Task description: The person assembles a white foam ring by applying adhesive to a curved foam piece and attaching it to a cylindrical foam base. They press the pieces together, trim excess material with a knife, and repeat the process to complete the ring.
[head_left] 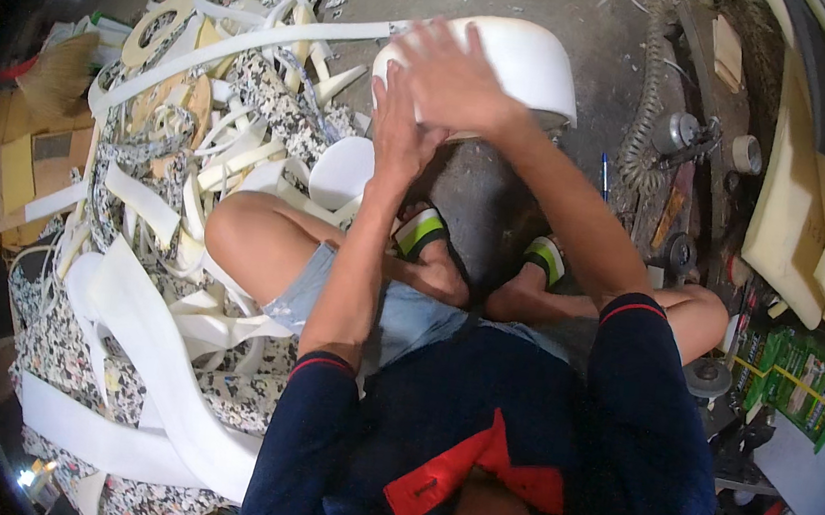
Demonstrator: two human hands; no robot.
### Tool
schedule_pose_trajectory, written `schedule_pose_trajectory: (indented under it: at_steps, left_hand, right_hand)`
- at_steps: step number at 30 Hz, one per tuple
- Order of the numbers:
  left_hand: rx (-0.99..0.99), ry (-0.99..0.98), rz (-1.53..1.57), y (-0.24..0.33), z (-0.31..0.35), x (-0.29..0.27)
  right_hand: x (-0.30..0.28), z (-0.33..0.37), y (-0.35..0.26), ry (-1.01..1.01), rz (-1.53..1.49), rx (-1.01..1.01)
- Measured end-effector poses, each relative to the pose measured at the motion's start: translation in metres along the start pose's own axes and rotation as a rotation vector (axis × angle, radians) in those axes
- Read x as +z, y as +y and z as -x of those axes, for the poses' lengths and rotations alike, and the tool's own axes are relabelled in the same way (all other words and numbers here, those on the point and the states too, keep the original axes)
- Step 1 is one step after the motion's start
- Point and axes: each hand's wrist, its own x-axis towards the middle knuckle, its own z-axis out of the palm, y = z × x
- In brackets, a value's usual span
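In front of my feet rests a rounded white foam cushion [522, 60] with a darker base under its near edge. A long pale foam strip [254, 48] runs from the left and meets the cushion's left side. My right hand [454, 79] lies across the cushion's left part, fingers spread and slightly blurred, covering where the strip meets it. Just nearer and to the left, my left hand [403, 138] rests against the cushion's side with its fingers stretched out. Whether either palm presses on the strip's end is hidden.
Foam offcuts [132, 298] and speckled foam blocks [275, 82] pile up at my left. A white foam disc [342, 172] lies near my knee. To the right are a coiled air hose [639, 131], a blue pen [604, 176], green packets [806, 384] and leaning foam sheets [791, 197].
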Motion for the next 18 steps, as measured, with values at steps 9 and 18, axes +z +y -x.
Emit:
schedule_pose_trajectory:
  at_steps: [9,18]
  left_hand:
    - [-0.903,0.089,1.068,-0.028,-0.039,0.0]
    - [-1.035,0.006,0.976,-0.102,-0.015,0.028]
  right_hand:
    - [0.019,0.017,0.041,0.261,0.009,0.278]
    - [-0.002,-0.01,-0.015,0.06,-0.027,0.341]
